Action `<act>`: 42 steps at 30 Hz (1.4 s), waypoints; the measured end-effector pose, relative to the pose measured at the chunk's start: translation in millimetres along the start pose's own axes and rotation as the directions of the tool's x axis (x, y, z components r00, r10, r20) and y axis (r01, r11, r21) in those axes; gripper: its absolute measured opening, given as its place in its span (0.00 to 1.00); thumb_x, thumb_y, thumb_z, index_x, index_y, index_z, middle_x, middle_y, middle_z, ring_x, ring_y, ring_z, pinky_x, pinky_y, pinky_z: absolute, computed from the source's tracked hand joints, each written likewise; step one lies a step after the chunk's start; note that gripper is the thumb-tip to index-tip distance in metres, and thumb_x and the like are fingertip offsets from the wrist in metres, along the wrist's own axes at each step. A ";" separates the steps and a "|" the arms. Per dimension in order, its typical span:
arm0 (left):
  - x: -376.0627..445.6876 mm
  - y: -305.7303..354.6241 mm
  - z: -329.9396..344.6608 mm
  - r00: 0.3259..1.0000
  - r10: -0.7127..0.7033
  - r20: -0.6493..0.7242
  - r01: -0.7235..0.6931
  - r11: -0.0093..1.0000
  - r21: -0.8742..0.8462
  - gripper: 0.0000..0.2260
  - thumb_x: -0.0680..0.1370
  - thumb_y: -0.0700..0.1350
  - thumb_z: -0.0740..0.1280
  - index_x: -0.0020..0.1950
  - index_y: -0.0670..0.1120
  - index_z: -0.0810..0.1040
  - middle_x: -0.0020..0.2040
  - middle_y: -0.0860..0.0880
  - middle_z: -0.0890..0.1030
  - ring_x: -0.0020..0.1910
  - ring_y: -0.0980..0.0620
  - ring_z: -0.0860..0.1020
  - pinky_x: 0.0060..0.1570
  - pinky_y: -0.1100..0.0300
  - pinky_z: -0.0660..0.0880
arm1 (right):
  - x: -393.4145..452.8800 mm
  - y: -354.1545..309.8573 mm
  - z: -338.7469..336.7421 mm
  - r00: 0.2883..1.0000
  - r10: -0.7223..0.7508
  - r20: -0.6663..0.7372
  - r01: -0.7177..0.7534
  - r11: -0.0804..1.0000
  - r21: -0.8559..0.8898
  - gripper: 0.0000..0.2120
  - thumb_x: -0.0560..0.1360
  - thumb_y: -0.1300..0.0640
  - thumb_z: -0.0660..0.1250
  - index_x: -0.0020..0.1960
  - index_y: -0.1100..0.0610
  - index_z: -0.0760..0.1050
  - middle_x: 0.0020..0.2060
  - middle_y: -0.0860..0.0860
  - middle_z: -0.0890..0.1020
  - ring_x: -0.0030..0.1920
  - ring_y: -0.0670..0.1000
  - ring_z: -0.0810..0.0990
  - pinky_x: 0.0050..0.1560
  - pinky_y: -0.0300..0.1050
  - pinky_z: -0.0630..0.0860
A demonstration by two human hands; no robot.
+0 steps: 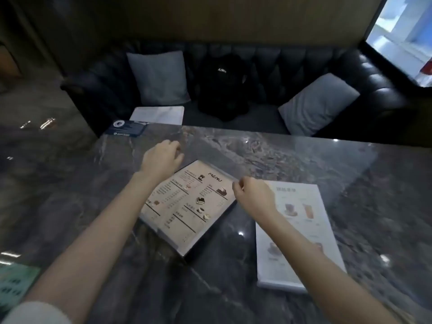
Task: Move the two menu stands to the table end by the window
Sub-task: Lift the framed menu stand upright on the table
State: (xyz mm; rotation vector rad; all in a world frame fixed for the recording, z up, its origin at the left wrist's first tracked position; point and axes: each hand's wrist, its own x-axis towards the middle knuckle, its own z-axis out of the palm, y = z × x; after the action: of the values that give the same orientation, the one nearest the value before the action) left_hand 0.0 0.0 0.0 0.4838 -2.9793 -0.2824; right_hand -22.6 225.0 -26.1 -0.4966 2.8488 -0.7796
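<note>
A beige menu stand [187,206] headed "MENU" lies slanted on the grey marble table [292,155], with a dark shadow under its near right edge. A white menu stand [304,230] showing drink pictures lies flat just to its right. My left hand [161,159] hovers with curled fingers just past the beige stand's far left corner, and nothing shows in it. My right hand [253,195] is closed with thumb and finger pinched at the beige stand's far right corner. The window [402,36] is at the upper right.
A dark card [127,128] rests on the table's far left corner. Behind the table is a black sofa [374,73] with two grey cushions [159,78], a black backpack [222,87] and a white sheet [157,114]. A green paper [14,284] lies at the near left.
</note>
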 end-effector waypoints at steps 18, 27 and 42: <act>-0.3 -61.2 94.3 0.910 -0.298 0.286 0.270 0.953 0.136 0.28 0.79 0.58 0.52 0.72 0.41 0.58 0.67 0.37 0.70 0.64 0.37 0.70 0.61 0.43 0.67 | -6.6 11.3 102.0 0.729 0.402 0.555 -0.652 0.158 0.742 0.23 0.76 0.55 0.62 0.68 0.59 0.61 0.52 0.57 0.81 0.50 0.56 0.82 0.45 0.51 0.82; 13.8 -79.4 89.7 0.869 -0.369 0.330 0.402 0.915 -0.036 0.23 0.77 0.59 0.55 0.56 0.41 0.76 0.54 0.39 0.80 0.52 0.40 0.77 0.49 0.50 0.72 | 6.3 9.9 106.4 0.653 0.337 0.678 -0.722 0.008 0.691 0.08 0.76 0.61 0.61 0.55 0.60 0.71 0.51 0.59 0.82 0.48 0.58 0.83 0.38 0.52 0.83; 2.4 -63.9 66.4 0.929 -0.300 0.214 0.350 0.902 -0.253 0.17 0.78 0.54 0.60 0.46 0.39 0.75 0.38 0.43 0.79 0.39 0.44 0.77 0.36 0.55 0.70 | 7.3 6.0 76.4 0.801 0.375 0.466 -0.575 0.266 0.774 0.07 0.76 0.63 0.58 0.53 0.59 0.70 0.44 0.52 0.82 0.42 0.53 0.83 0.34 0.46 0.82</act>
State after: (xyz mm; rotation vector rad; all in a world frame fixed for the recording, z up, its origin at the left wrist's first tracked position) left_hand 7.9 -49.4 -77.5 0.9663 -2.9258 -0.8144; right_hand -13.9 191.5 -94.9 0.4442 1.7289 -1.7577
